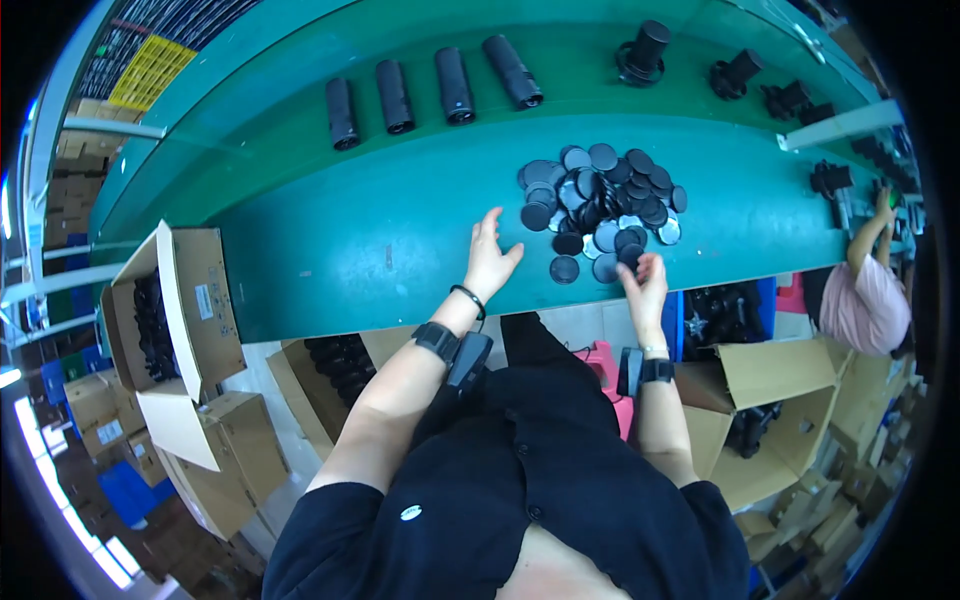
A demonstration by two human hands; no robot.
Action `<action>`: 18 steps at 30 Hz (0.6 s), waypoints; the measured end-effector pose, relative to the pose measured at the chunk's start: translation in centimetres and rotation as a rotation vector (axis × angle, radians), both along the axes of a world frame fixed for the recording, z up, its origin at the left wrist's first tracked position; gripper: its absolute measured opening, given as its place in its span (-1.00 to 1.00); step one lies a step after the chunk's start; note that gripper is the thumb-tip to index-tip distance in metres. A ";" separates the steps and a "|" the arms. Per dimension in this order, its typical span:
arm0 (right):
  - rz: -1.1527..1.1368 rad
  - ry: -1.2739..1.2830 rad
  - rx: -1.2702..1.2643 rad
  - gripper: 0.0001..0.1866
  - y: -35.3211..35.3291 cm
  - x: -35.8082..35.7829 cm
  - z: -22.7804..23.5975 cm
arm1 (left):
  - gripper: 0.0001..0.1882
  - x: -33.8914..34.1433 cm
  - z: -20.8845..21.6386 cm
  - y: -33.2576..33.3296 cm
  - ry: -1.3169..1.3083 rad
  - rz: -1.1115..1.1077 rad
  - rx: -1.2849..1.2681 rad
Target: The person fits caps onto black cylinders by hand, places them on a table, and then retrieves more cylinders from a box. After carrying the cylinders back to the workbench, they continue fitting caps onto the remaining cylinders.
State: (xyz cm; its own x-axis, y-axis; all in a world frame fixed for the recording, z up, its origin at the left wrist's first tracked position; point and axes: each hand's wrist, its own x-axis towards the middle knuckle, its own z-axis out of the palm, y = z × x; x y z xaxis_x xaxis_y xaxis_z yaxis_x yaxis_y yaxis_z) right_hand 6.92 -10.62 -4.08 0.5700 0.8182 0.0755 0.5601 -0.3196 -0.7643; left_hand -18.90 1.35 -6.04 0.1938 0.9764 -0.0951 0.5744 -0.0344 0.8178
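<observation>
A heap of flat, round black discs lies on the green bench, some with a paler, shinier face. At the heap's near edge, my right hand has its thumb and fingers curled around the edge of a black disc. My left hand hovers over the bench left of the heap, fingers apart, with nothing in it. A loose disc lies between the two hands, nearer the bench's front edge.
Several black cylinders stand along the back ledge, with flanged black parts farther right. An open carton of black parts adjoins the bench's left end. Below are a blue bin and another carton. A co-worker is at far right.
</observation>
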 end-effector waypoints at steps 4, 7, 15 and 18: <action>0.176 -0.098 -0.101 -0.59 -0.5 -2.1 -0.6 | -0.69 -6.4 2.0 -2.0 -0.231 0.025 -0.208; 0.162 -0.183 -0.019 -0.65 0.3 -2.4 -2.6 | -0.77 -13.0 2.3 -5.8 -0.310 0.151 -0.171; 0.208 -0.436 0.148 -0.77 -2.2 -0.9 -5.3 | -0.75 -32.3 -4.1 -26.2 -0.204 0.685 -0.309; 0.316 -0.354 0.091 -0.82 0.3 -7.7 -0.9 | -0.74 -37.5 -6.7 -36.5 -0.197 0.885 -0.474</action>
State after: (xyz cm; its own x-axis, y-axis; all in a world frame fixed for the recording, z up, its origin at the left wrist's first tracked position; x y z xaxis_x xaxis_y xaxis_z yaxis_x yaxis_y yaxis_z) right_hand -0.76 -10.31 -4.94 0.2208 0.9283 0.2991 0.8500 -0.0328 -0.5258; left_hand -56.44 -35.15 -12.76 -0.5251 0.6470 -0.5528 0.0909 0.6885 0.7195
